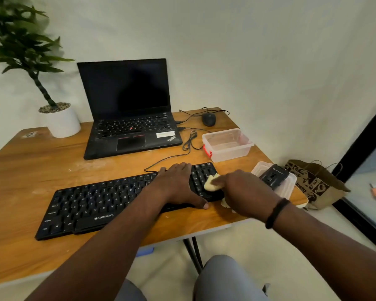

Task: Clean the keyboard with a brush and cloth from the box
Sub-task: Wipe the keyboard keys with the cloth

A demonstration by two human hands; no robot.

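A black keyboard [91,205] lies across the wooden table [30,170] in front of me. My left hand [178,183] rests flat on its right half, fingers spread, thumb at the near edge. My right hand [237,190] holds a pale yellow cloth [211,183] against the number pad at the keyboard's right end. A clear plastic box [226,145] with a red latch stands behind the keyboard. I see no brush.
An open black laptop [128,111], a white plant pot [61,122] and a mouse [208,119] with trailing cables sit at the back. The box lid [289,187] carries a small black device [274,175] at the right edge. A paper bag [315,185] stands beyond it.
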